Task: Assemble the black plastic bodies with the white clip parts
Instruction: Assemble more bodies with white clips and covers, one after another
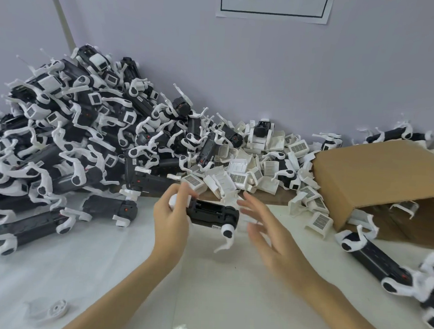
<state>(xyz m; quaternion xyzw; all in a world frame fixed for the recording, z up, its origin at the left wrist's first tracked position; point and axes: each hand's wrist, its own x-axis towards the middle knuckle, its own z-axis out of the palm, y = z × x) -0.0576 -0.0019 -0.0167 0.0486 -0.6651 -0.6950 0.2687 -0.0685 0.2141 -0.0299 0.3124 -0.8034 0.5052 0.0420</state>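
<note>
the left hand grips 1 end of a black plastic body, fingers curled over it, holding it above the middle of the white table. a white arm part hangs from the body's other end. the right hand hovers just beside that end, fingers spread and blurred, holding nothing. a big heap of black bodies with white arms fills the table's far left corner. loose white clip parts lie along the far edge, beside a tipped cardboard box at the right edge.
</note>
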